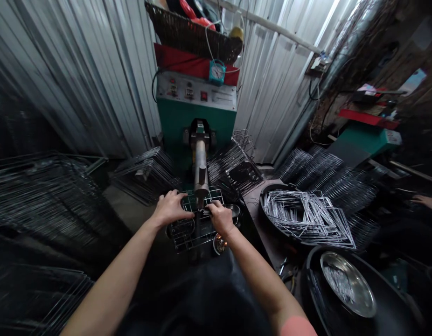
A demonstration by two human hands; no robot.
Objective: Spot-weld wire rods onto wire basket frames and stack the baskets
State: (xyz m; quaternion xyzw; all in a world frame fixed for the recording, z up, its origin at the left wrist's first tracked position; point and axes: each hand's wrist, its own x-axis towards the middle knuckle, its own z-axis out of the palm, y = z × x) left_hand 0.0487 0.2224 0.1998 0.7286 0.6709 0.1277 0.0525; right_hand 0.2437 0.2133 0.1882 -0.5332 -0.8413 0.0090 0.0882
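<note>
A wire rack (181, 243) of thin metal rods lies under the rounded electrode arm (201, 168) of a green welding machine (174, 114). At the rack's left side is my left hand (170, 209), its thumb and forefinger set apart on the wires and its other fingers curled. My right hand (221, 218) is closed in a pinch just right of the electrode tip, with short metal wires (206, 211) showing at the fingertips. Exactly how many it holds is hidden. Below the right hand, partly covered by the rack, sits a small round metal dish (219, 245).
Stacked wire frames stand left (146, 175) and right (233, 168) of the machine. On the right, a black pan (267, 221) carries loose wire frames, and a steel bowl (365, 298) holds short wires. Another person's hand (428, 201) shows at the far right.
</note>
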